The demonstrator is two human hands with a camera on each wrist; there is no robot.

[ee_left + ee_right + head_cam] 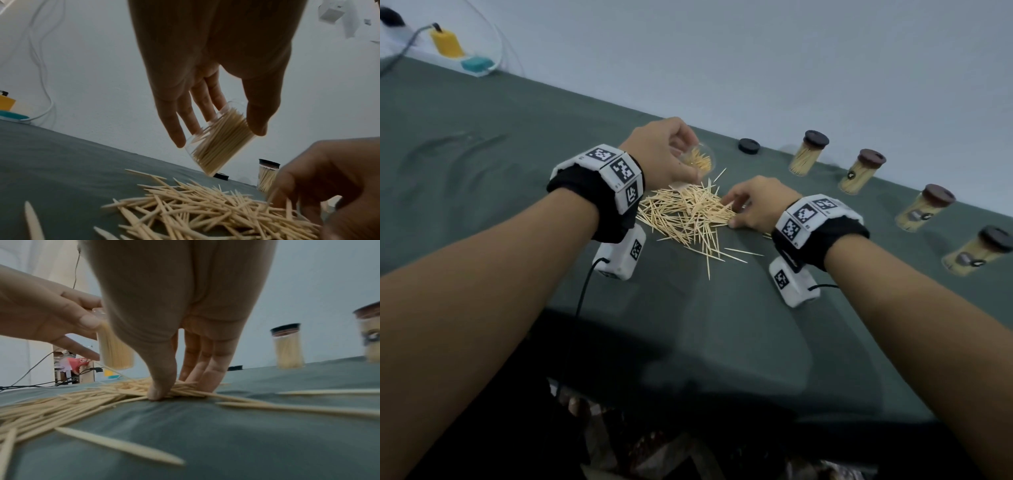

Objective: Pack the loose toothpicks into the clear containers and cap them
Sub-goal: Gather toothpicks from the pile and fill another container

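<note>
A heap of loose toothpicks [688,216] [205,207] [82,402] lies on the green cloth. My left hand [671,154] [218,126] holds a clear uncapped container [697,159] [220,142] [115,347], tilted and partly filled with toothpicks, just above the heap's far side. My right hand [743,209] [176,389] pinches a small bunch of toothpicks at the heap's right edge, thumb and fingers down on the cloth. A loose black cap [749,145] [221,176] lies behind the heap.
Several filled, capped containers [808,154] [861,171] [924,209] stand in a row along the table's far right edge. A yellow and teal object [462,51] with a cable sits at the far left. Wrinkled green cloth [482,154] covers the table.
</note>
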